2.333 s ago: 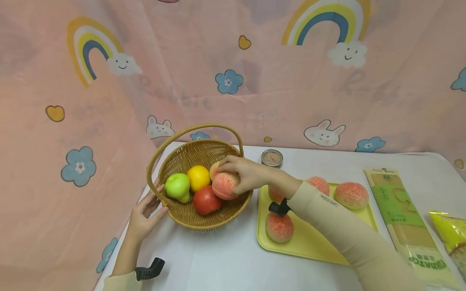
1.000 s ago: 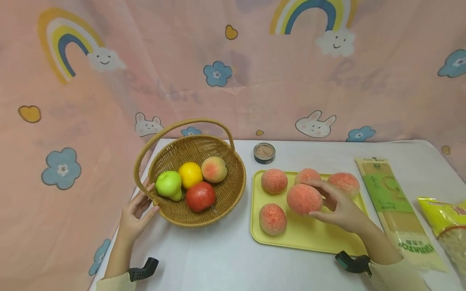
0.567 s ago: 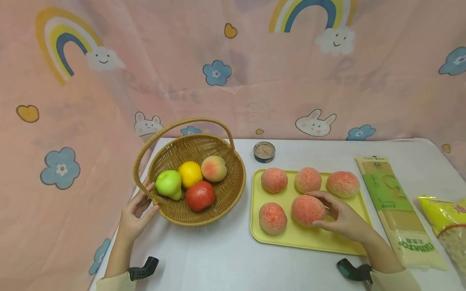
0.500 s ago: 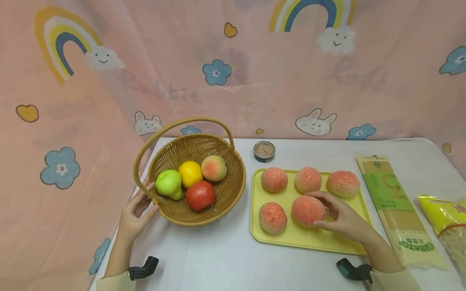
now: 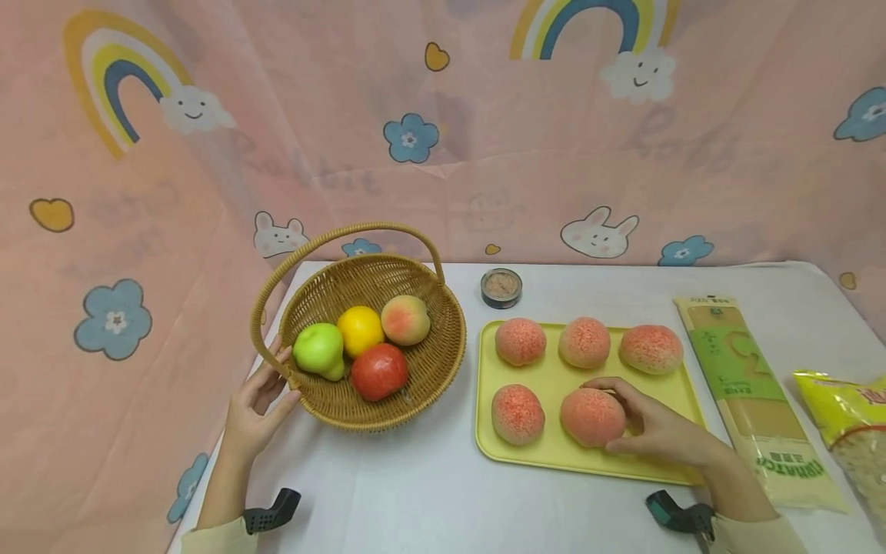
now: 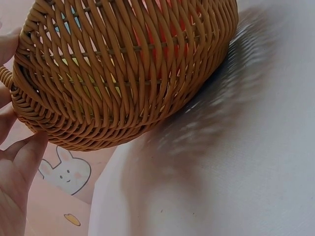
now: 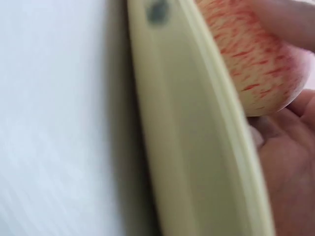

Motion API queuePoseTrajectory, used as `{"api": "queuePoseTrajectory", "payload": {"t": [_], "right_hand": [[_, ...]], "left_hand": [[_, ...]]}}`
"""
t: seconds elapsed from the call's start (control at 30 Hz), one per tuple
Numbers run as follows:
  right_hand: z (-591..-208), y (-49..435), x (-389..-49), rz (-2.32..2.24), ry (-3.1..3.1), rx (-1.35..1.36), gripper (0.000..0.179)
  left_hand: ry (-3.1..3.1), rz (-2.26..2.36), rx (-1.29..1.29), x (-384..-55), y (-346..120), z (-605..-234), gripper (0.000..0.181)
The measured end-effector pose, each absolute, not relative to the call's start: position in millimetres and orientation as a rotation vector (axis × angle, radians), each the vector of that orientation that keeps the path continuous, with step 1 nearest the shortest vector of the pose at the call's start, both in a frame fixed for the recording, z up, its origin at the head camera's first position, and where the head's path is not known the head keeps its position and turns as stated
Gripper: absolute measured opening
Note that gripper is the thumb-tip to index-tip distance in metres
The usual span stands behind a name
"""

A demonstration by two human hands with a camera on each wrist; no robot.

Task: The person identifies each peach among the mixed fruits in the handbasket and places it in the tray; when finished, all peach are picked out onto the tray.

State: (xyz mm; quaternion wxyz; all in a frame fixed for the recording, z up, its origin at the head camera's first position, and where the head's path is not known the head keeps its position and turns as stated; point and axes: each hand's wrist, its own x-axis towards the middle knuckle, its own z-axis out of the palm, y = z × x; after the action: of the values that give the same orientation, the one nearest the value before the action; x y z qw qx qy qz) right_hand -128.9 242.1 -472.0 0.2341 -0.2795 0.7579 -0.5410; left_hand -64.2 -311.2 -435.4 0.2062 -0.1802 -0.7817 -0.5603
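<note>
My left hand [image 5: 252,415] holds the near left rim of a wicker basket [image 5: 374,422], thumb in front and fingers behind. The basket leans toward me with a green pear [image 5: 320,350], a yellow round fruit [image 5: 361,331], a blushed peach [image 5: 405,319] and a red apple-like fruit [image 5: 379,372] inside. My right hand [image 5: 667,435] grips a red-speckled peach [image 5: 591,417] low over the front of a yellow tray [image 5: 554,455], fingers around its right side. Several similar peaches sit on the tray, one [image 5: 517,415] to the left. In the right wrist view the tray's rim [image 7: 197,118] partly hides the gripped peach.
A small round tin [image 5: 501,286] stands behind the tray. Right of the tray lie a flat green-labelled packet [image 5: 754,385] and a yellow bag [image 5: 847,415]. A pink patterned cloth [image 5: 498,138] hangs behind the white table [image 5: 408,492].
My right hand has carried the speckled peach from over the basket to the tray's front, then shifted it slightly nearer and right. My left hand stays on the basket rim.
</note>
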Motion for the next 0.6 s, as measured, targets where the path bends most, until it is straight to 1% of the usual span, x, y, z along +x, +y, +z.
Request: {"api": "queuePoseTrajectory", "payload": {"t": [0.23, 0.37, 0.43, 0.6], "right_hand": [[-474, 241, -127, -1.444, 2.065, -0.752, 0.076], [-469, 240, -124, -1.387, 2.144, -0.741, 0.077], [-462, 238, -123, -1.375, 2.185, -0.761, 0.078], [-433, 232, -130, -1.435, 2.22, -0.947, 0.077]], "left_hand": [[-2.155, -1.582, -0.507, -65, -312, -437, 0.058], [-2.139, -1.575, -0.543, -66, -312, -436, 0.056], [-2.13, -1.571, -0.567, -66, -312, -437, 0.055], [-2.136, -1.58, -0.558, -66, -313, -437, 0.057]]}}
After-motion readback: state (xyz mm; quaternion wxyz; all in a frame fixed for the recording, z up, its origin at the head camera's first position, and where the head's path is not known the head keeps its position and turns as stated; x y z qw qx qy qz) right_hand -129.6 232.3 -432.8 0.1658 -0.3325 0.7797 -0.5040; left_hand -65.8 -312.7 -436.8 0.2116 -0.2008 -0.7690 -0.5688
